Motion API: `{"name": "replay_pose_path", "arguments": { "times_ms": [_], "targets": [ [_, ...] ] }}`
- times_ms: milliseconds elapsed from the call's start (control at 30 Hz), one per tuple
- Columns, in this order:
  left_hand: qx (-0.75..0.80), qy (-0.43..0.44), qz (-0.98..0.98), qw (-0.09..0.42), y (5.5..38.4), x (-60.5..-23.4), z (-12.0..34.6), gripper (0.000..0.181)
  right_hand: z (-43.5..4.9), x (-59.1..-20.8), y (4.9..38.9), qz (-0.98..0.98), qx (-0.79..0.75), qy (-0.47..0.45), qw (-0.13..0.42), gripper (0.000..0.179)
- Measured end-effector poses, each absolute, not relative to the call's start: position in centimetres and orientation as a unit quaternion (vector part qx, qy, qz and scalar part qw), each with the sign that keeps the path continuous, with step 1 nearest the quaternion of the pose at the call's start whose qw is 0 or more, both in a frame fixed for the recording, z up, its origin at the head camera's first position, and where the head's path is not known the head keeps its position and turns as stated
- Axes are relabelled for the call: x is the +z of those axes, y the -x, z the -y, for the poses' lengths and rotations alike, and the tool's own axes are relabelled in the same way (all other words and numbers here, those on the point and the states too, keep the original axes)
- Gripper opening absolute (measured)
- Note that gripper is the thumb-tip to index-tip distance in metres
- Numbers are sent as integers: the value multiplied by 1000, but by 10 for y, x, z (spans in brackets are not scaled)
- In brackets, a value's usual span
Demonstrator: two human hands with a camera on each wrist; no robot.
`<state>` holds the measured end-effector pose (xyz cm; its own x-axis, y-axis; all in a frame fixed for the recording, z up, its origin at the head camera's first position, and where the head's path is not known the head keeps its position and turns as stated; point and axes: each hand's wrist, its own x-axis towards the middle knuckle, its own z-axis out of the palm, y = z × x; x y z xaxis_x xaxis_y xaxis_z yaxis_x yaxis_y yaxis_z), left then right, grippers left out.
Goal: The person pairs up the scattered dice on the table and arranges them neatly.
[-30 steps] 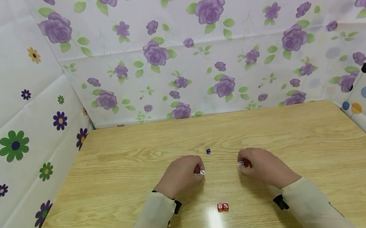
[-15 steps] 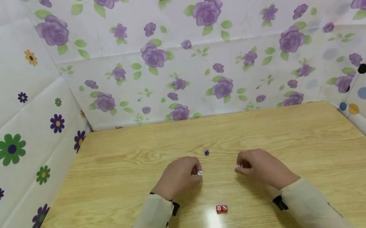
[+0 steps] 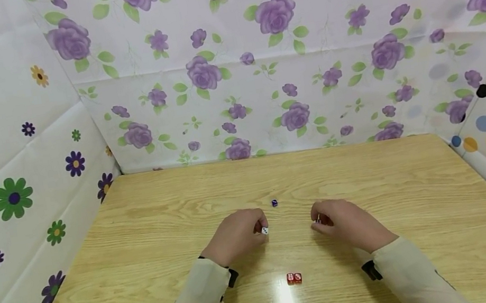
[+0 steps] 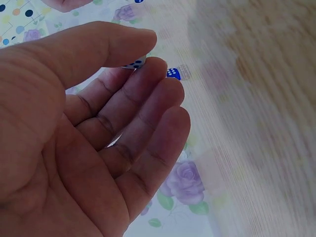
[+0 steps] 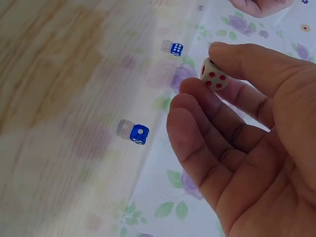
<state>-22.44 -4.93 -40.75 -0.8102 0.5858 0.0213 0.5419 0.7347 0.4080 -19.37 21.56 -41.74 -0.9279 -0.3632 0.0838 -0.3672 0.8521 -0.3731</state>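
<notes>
My left hand (image 3: 237, 237) pinches a white die (image 3: 264, 231) between thumb and fingertips. Dark pips show on that die in the left wrist view, where the thumb covers much of it. Opposite, my right hand (image 3: 343, 220) holds another white die (image 5: 214, 75) between thumb and index finger, with red pips on the face that shows. A blue die (image 3: 274, 203) lies on the table beyond and between the hands. A second blue die (image 5: 139, 133) appears below the right fingers in the right wrist view; I cannot make it out in the head view.
Two red dice (image 3: 294, 278) sit side by side on the wooden table (image 3: 174, 200), nearer to me than the hands. A flowered cloth (image 3: 207, 109) hangs behind the table's far edge, with patterned cloths at both sides.
The white die in my right fingers has turned, and its six-pip face no longer shows plainly. The right hand has shifted slightly left; the left keeps its grip. The head view has shifted slightly.
</notes>
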Motion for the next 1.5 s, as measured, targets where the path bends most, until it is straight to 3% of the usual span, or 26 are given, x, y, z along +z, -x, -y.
{"name": "replay_pose_path", "arguments": {
  "times_ms": [800,1500],
  "targets": [
    [199,-316,-926,59,226,-410,45,10,-217,-415,194,951,211,-220,-45,5],
    [186,-332,-923,61,225,-416,31,8,-194,-420,198,967,165,-193,-29,16]
  ]
}}
